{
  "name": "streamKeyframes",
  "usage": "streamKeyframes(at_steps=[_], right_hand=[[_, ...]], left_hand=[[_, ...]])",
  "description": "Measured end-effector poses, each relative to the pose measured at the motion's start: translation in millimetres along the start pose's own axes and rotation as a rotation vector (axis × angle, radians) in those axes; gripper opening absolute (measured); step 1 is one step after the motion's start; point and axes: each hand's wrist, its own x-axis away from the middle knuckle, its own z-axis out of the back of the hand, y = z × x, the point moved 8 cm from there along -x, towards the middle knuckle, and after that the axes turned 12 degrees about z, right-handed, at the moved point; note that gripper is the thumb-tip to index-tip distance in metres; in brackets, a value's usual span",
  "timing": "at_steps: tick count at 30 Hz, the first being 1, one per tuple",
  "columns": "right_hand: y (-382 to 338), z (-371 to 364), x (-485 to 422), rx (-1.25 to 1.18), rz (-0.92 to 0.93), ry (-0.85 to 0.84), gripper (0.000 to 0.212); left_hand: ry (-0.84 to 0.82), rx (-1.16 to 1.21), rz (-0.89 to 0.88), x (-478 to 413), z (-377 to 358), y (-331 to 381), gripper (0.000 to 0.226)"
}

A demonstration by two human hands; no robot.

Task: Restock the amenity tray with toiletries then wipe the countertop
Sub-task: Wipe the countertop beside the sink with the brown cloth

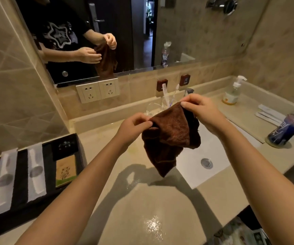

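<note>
Arms extended, the left hand (134, 129) and right hand (201, 110) each pinch a top edge of the brown cloth (171, 138); it hangs below both grips, over the surface (153, 206).

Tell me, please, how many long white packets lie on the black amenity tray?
2. The left packet lies near the tray's left end; the right packet lies beside it, apart. Similar sachets lie off the tray, partly behind a bottle.
</note>
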Motion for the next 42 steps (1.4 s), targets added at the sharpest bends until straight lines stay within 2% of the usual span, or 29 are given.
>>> streamKeyframes(at_steps=[3, 5, 7, 9, 12, 16, 19, 22, 25, 28, 32, 34, 37, 39, 42], right_hand=[[9, -2, -17, -0.247, -0.020, -0.101, 0.024], [8, -5, -28, -0.252, 0.038, -0.193, 0.023], [10, -2, -40, -0.147, 0.105, -0.239, 0.018], [15, 10, -52, -0.072, 0.158, -0.215, 0.016], [36, 28, -62, -0.095, 0.150, -0.130, 0.015], [78, 14, -51, -0.112, 0.029, -0.240, 0.016], [91, 0, -50, -0.194, 0.030, -0.294, 0.021], [96, 0, -62, -0.169, 0.078, -0.135, 0.017], [110, -20, -65, -0.226, -0.002, -0.052, 0.012], [128, -46, -61, -0.225, -0.085, -0.011, 0.017], [154, -68, -50, -0.173, -0.184, 0.099, 0.021], [159, -80, -48, -0.084, -0.172, 0.143, 0.028], [166, -119, -48, 0.012, -0.174, 0.094, 0.018], [175, -147, -55, 0.097, -0.167, 0.016, 0.027], [193, -193, -71, 0.445, 0.021, -0.301, 0.044]], left_hand=[[-0.138, 0.115, 0.103, -14, -14, 4, 0.020], [-0.154, -0.009, 0.132, -23, -27, 9, 0.021], [-0.174, -0.141, 0.111, -33, -44, 18, 0.012], [-0.091, -0.127, 0.050, -45, -50, 33, 0.014], [0.160, -0.038, -0.057, -60, -45, 52, 0.020], [0.328, -0.081, -0.121, -73, -49, 60, 0.024], [0.387, 0.024, -0.079, -80, -42, 45, 0.034], [0.382, 0.110, 0.015, -80, -31, 15, 0.023], [0.381, 0.120, 0.124, -73, -16, -24, 0.015], [0.467, 0.035, 0.212, -65, 13, -67, 0.015], [0.797, -0.142, 0.353, -43, 70, -123, 0.024], [0.885, -0.273, 0.420, -35, 90, -144, 0.031], [0.892, -0.495, 0.513, -34, 107, -176, 0.037], [0.821, -0.621, 0.550, -36, 109, -198, 0.041], [0.690, -0.844, 0.636, -36, 106, -229, 0.051]])
